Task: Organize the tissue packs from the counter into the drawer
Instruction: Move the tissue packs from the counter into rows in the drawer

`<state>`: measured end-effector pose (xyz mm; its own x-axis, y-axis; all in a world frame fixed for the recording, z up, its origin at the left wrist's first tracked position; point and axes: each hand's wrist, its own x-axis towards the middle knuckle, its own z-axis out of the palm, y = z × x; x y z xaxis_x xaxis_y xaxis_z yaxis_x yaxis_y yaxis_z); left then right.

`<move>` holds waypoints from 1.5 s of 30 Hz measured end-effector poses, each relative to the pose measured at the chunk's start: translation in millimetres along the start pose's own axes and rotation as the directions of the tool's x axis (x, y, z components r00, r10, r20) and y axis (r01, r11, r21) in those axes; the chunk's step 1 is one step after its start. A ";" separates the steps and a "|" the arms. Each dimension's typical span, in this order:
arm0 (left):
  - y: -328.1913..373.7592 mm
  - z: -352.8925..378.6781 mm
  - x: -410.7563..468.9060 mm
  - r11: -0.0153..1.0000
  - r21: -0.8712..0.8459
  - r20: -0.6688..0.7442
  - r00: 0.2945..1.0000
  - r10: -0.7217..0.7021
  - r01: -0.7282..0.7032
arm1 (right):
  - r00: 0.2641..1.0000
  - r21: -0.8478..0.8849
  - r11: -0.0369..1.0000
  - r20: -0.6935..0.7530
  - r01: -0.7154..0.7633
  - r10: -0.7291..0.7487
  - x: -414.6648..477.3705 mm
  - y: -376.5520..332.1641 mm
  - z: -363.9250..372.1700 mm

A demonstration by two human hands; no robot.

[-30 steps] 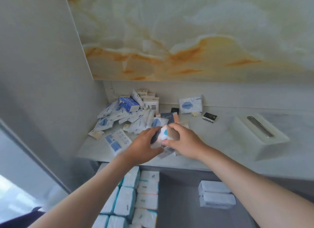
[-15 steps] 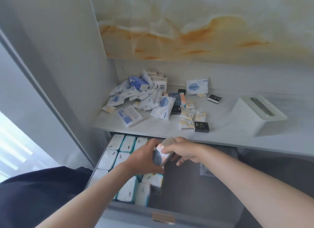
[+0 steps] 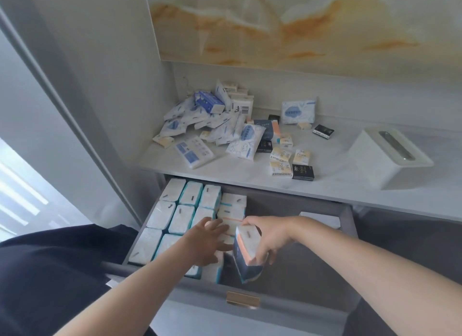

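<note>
My right hand (image 3: 268, 238) grips a white, orange and dark blue tissue pack (image 3: 247, 257) upright, low inside the open grey drawer (image 3: 295, 293). My left hand (image 3: 207, 243) lies flat with fingers spread on the packs standing in the drawer, just left of the held pack. Several rows of white and teal tissue packs (image 3: 175, 210) fill the drawer's left half. A pile of loose tissue packs (image 3: 212, 120) lies on the white counter (image 3: 250, 180) above the drawer, with small packs (image 3: 281, 155) scattered to its right.
A white tissue box (image 3: 387, 155) stands on the counter at the right. A white pack (image 3: 322, 219) lies in the drawer's back right corner. A grey wall panel closes the left side. The drawer has a brass handle (image 3: 243, 299) at its front.
Both hands came down from the counter into the drawer with the pack. My left hand has let go of it and now presses on the standing packs.
</note>
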<state>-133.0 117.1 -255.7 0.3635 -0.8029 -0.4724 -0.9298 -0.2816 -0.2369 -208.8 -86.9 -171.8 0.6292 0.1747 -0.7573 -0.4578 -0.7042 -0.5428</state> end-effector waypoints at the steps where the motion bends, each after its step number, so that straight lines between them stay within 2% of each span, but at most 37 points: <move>1: -0.7 0.6 0.7 1.000 0.007 -0.005 1.000 -0.006 0.006 | 1.000 0.018 1.000 0.015 0.007 -0.007 -0.5 0.0 -1.4; 3: -1.5 1.2 2.1 1.000 0.004 -0.013 1.000 -0.019 0.019 | 0.999 0.048 0.999 0.041 0.014 -0.016 -2.5 -0.1 -5.8; 8: -3.6 0.2 5.1 0.998 -0.049 -0.017 0.999 -0.039 0.038 | 1.000 -0.023 1.000 0.005 0.005 -0.005 2.1 -3.8 -2.1; 15: -6.9 2.8 4.1 0.995 -0.091 -0.021 0.999 -0.036 0.034 | 0.994 -0.174 0.985 -0.109 -0.004 -0.015 13.0 -4.5 11.7; 20: -5.5 -0.6 3.9 0.986 -0.152 -0.002 0.998 -0.065 0.064 | 0.974 -0.270 0.962 -0.227 -0.039 -0.025 25.8 -3.4 51.0; 22: -6.5 -0.5 4.3 0.984 -0.165 0.000 0.998 -0.067 0.066 | 0.971 -0.212 0.977 -0.237 -0.024 -0.028 37.0 0.4 67.9; 25: -8.5 -1.7 3.2 0.968 -0.244 -0.021 0.997 -0.071 0.064 | 0.990 0.012 1.000 -0.143 0.016 -0.015 46.7 8.0 66.2; 28: -6.3 -4.4 2.3 0.934 -0.354 -0.044 0.996 -0.074 0.054 | 0.993 0.187 0.982 -0.107 -0.030 0.051 54.9 22.5 58.2; 31: -4.9 -3.9 2.9 0.912 -0.408 -0.037 0.997 -0.073 0.051 | 0.973 0.202 0.975 -0.187 -0.094 0.133 66.9 30.0 65.9; 35: -0.4 6.7 4.3 0.953 -0.295 -0.038 0.995 -0.090 0.075 | 0.942 0.195 0.969 -0.268 -0.152 0.202 83.3 30.9 83.8; 37: 0.8 12.9 7.6 0.961 -0.267 -0.070 0.993 -0.099 0.078 | 0.928 0.271 0.944 -0.267 -0.186 0.259 89.5 31.3 87.7; 39: -1.6 15.6 9.7 0.956 -0.284 -0.093 0.990 -0.102 0.072 | 0.928 0.381 0.897 -0.197 -0.226 0.317 93.6 31.0 84.5; 42: -5.9 17.9 11.5 0.949 -0.310 -0.144 0.984 -0.105 0.057 | 0.958 0.500 0.849 -0.116 -0.171 0.262 95.5 29.3 76.3; 45: -5.2 20.9 12.9 0.955 -0.289 -0.149 0.983 -0.109 0.062 | 0.958 0.494 0.865 -0.193 -0.090 0.210 101.2 28.3 84.9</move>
<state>-122.3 119.2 -278.2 0.4497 -0.8368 -0.3124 -0.8824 -0.4703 -0.0105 -211.4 -30.7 -294.6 0.6281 -0.1137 -0.7698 -0.7629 -0.2848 -0.5804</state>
